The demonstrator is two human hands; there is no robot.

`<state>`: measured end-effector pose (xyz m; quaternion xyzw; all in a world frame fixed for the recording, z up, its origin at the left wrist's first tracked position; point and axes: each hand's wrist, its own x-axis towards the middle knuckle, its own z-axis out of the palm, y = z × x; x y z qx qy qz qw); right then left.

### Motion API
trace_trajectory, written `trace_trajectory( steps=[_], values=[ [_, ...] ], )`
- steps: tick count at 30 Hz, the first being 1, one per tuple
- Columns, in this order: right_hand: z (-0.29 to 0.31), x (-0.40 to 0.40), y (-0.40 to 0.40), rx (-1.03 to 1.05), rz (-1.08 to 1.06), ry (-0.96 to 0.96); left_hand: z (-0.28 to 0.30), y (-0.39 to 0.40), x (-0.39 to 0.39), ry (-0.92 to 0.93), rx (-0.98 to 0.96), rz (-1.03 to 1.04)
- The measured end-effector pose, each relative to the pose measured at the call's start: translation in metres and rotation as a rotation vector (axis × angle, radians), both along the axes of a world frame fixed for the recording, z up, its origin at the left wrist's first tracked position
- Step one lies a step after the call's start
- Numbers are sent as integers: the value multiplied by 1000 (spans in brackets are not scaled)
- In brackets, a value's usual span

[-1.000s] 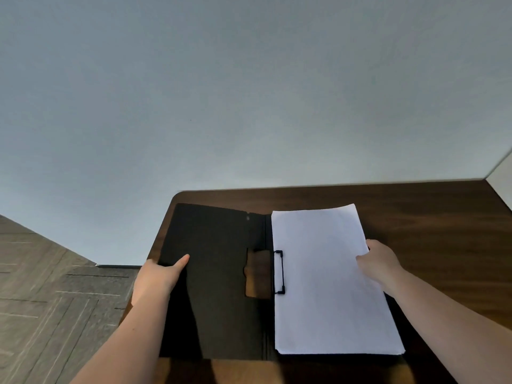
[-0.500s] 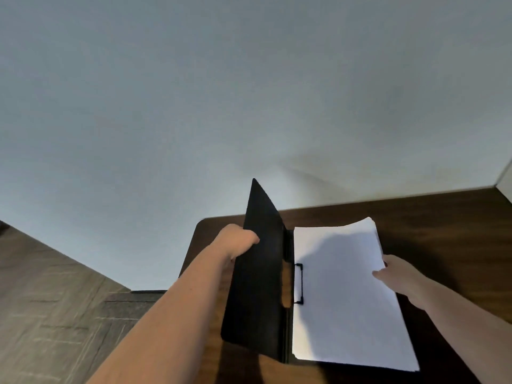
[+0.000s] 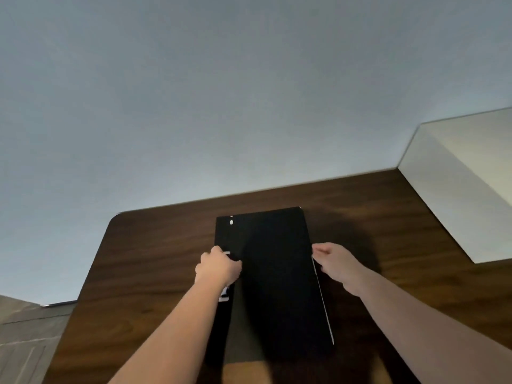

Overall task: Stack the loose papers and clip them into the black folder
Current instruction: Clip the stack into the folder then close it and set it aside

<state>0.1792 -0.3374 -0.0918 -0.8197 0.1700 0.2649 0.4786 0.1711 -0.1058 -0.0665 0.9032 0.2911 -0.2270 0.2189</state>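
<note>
The black folder (image 3: 277, 273) lies closed on the dark wooden table (image 3: 155, 245), spine to the left. A thin white edge of the papers (image 3: 322, 300) shows along its right side, and a little white shows through the cut-out near the spine. My left hand (image 3: 217, 268) is on the cover beside the spine, fingers curled, covering most of the cut-out. My right hand (image 3: 336, 263) is at the folder's right edge, with loosely bent fingertips touching that edge and nothing clearly held. The clip is hidden under the cover.
A white box-like block (image 3: 457, 195) stands at the table's back right corner. A pale wall rises just behind the table. The table's rounded left corner is near, with grey patterned floor (image 3: 25, 342) below to the left.
My left hand swung the left cover up and over onto the papers, so the folder went from open to closed. My right hand slipped off the sheet to the outer edge.
</note>
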Motion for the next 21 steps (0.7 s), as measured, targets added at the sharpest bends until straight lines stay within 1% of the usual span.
trace_trajectory(
  steps=[2,5,9,14,18,21],
  values=[
    [-3,-2,-1,-15,51,-20,-13,9,-9,21,34,72],
    [-9,-8,0,-55,99,-80,-30,16,-19,36,50,89],
    [-19,-11,-1,-142,148,-155,-44,16,-24,-91,-43,162],
    [-28,-13,-11,-304,198,-272,-48,1,-23,-202,-157,250],
    [-31,-19,-26,-400,281,-335,-50,-17,-17,-174,-203,213],
    [-30,-22,-36,-556,357,-459,-51,-35,-14,-184,-206,146]
  ],
)
